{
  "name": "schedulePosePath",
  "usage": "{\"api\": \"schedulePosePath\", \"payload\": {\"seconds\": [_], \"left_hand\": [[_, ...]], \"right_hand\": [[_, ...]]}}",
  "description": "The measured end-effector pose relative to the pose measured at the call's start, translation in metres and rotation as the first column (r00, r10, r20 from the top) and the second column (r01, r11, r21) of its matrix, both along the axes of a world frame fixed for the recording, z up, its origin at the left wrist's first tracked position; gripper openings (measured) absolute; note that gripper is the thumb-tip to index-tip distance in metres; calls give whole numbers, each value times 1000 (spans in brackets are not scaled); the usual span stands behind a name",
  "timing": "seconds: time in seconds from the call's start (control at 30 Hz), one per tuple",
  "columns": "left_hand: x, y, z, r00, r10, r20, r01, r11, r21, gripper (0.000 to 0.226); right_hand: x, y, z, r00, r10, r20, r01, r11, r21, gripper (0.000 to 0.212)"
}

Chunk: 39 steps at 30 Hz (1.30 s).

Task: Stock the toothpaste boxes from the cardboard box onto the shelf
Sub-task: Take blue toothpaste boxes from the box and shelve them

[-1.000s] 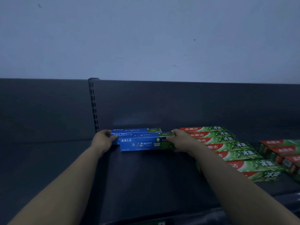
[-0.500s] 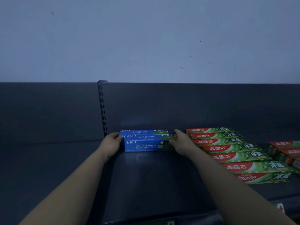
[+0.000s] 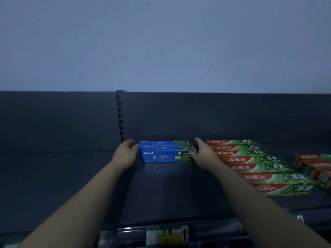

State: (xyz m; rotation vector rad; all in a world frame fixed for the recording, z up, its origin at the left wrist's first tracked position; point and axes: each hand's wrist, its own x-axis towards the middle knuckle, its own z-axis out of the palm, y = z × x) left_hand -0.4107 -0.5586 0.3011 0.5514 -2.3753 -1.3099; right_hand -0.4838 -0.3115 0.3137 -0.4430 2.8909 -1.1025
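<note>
The blue toothpaste boxes lie flat on the dark shelf, close to the back panel, three of them packed side by side front to back, their long axes running left to right across the person's view. The two hands bracket that row at its short ends: the left hand sits against the left ends with fingers loosely bent, and the right hand lies along the right ends with fingers stretched toward the back and the thumb resting on the green end of the front box. Neither grip is closed round anything — both look slack and open, touching or pressing the ends rather than clasping a box. Since the boxes sit between the hands, neither is clearly nearer, and any squaring-up would likely be a squeeze inward along the long axis or a push straight back. On the right, the row of red-and-green toothpaste boxes starts just beside the right hand, leaving only a narrow gap for its fingers, so that side looks the tighter one; a further group of red boxes sits beyond, apart from it. On the left, the slotted upright stands just behind the left hand. In front of the blue boxes the shelf is bare down to the price label on its front edge. The cardboard box is not in view.
</note>
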Motion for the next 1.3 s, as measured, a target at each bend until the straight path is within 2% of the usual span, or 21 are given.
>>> {"api": "schedulePosePath", "payload": {"seconds": [0.13,0.27,0.43,0.63,0.8,1.0,1.13,1.3], "left_hand": [[22,19,19,991,-78,-105,71,995,-69,42],[47,39,30,969,-198,-149,171,970,-175,41],[84,69,31,906,-406,-122,353,882,-311,43],[133,121,14,764,-641,-73,576,730,-369,42],[184,183,-13,570,-821,-8,770,538,-343,43],[249,272,-50,314,-944,102,922,277,-272,43],[288,333,-83,167,-974,153,970,135,-200,41],[338,417,-120,-36,-958,284,988,-77,-135,44]], "right_hand": [[28,13,13,988,49,-148,-30,991,128,67],[63,30,18,965,25,-260,50,959,279,68],[126,53,18,934,-53,-353,168,938,302,69],[236,88,7,919,-227,-322,320,906,276,66],[335,134,-19,883,-414,-222,464,842,275,66],[455,209,-57,728,-680,-83,677,695,242,62],[532,260,-88,574,-819,-5,793,554,254,60],[627,312,-118,342,-930,136,903,366,227,58]]}}
